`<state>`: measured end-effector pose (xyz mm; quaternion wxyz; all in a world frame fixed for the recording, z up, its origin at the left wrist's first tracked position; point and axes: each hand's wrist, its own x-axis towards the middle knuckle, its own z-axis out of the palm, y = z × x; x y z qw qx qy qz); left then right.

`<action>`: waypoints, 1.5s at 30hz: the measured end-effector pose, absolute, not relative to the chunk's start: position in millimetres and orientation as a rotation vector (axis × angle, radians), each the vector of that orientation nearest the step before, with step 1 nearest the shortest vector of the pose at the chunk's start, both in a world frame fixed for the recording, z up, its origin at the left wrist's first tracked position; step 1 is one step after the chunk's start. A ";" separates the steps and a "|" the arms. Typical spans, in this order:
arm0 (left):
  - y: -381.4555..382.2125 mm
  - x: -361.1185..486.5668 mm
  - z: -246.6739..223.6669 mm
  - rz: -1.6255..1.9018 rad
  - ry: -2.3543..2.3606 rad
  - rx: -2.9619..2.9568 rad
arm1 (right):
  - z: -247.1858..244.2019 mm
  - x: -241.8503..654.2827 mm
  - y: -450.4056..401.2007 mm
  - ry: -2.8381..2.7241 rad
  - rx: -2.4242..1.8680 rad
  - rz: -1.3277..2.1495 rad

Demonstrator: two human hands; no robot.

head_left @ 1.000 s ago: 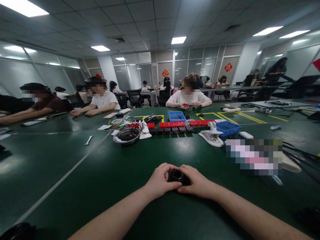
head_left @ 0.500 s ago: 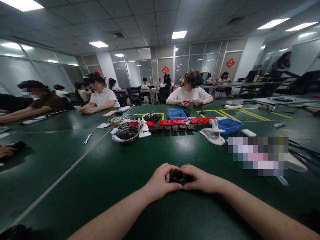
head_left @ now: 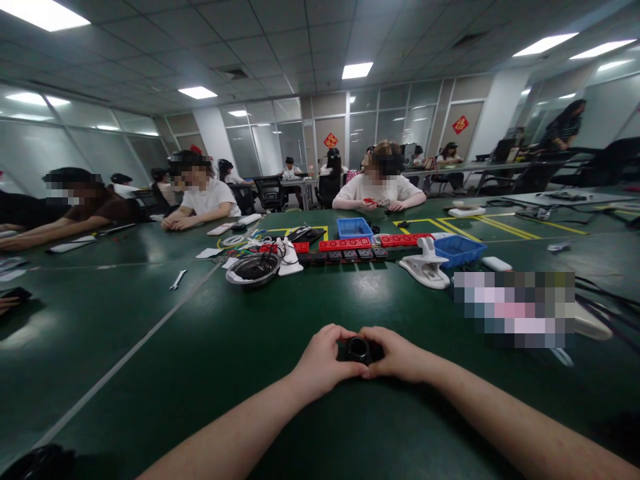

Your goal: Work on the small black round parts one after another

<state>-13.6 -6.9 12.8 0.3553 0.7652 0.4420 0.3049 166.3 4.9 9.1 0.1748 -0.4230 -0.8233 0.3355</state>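
Observation:
Between my two hands is a small black part with a round, ring-like opening (head_left: 359, 349), facing up toward me; its exact kind cannot be made out. My left hand (head_left: 320, 360) closes on its left side, with thumb in front and fingers behind. From the right, my right hand (head_left: 400, 355) grips it the same way, and the thumb tips and the index fingertips of both hands nearly meet around it. The hands rest at or just above the green table (head_left: 240, 393). Parts of the black piece are hidden by my fingers.
Ahead lie a metal bowl (head_left: 253, 270), red power strips (head_left: 345, 244), a white clip-on base (head_left: 427, 265) and two blue bins, one at the right (head_left: 459, 250). A wrench (head_left: 178, 279) lies left. A co-worker (head_left: 380, 187) sits opposite, handling a red tool.
My hands stay around the black part, with only a slight shift of the fingers. At the far left, a co-worker's hand with a dark object has moved further toward the edge of view.

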 end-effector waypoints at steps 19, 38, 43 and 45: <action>-3.4 -18.9 14.0 0.723 1.023 1.870 | 14.2 168.1 -0.9 -2.456 -1.063 0.783; -5.5 -15.9 14.2 0.712 0.972 1.887 | 12.8 169.1 8.3 -2.385 -1.049 1.004; -5.9 -14.2 10.9 0.758 1.057 1.881 | 6.3 163.1 5.6 -2.321 -1.303 0.873; -6.7 -13.0 9.6 0.769 1.107 1.879 | 3.9 158.7 4.3 -2.326 -1.400 0.755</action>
